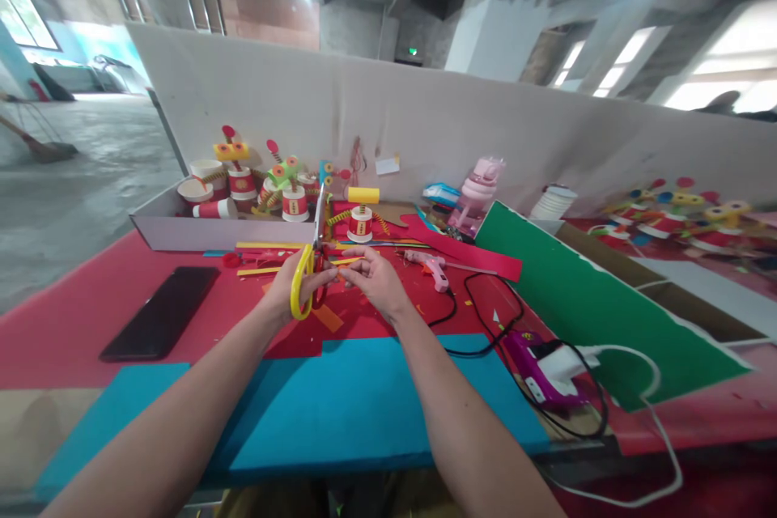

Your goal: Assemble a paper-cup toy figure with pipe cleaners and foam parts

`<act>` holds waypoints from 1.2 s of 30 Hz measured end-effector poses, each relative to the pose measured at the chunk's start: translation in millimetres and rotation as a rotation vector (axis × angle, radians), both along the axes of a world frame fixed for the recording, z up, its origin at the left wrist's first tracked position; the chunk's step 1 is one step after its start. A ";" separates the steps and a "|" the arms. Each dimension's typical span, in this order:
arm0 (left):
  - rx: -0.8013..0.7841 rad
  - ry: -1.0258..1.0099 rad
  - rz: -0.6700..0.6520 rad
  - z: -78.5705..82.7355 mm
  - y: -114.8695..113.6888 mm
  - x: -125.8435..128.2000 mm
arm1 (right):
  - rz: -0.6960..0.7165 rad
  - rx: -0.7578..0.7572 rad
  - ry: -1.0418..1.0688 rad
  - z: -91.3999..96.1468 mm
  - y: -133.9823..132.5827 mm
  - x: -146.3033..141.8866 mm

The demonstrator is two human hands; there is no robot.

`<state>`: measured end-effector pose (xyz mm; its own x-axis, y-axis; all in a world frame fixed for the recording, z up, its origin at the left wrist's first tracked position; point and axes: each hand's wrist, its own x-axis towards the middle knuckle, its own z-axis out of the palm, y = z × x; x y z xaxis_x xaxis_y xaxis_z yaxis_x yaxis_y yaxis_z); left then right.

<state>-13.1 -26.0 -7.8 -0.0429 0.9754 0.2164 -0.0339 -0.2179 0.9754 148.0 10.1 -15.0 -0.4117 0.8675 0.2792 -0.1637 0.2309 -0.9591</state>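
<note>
A pair of scissors (297,291) with a yellow handle hangs on my left hand (285,285), its blades pointing up and away. The left fingertips also meet near a small orange paper piece (343,267). My right hand (377,285) pinches that piece from the other side, its fingers bent together. Just beyond both hands stands a red-and-white paper cup figure (360,224) topped by a yellow paper roll and flanked by coiled paper arms. An orange paper scrap (329,318) lies below the left hand on the red table cover.
A black phone (161,313) lies at left. Finished cup figures (295,202) fill a white box (231,233). On the right are a pink glue gun (430,269), a purple power strip (537,376) with cables, a green board (583,299) and a pink bottle (477,193). Blue sheets (346,413) line the front edge.
</note>
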 end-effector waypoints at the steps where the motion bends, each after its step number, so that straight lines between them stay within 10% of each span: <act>1: -0.002 0.021 0.015 -0.7 0.5 -0.5 | 0.014 0.006 -0.006 0.0 -0.6 -0.4; 17: 0.000 -0.214 0.141 1.2 2.2 2.7 | 0.019 -0.386 0.230 -9.0 -5.2 -16.0; 36: -0.039 0.045 -0.019 -2.8 1.0 -1.6 | -0.057 -0.215 -0.006 -4.1 -2.8 -5.7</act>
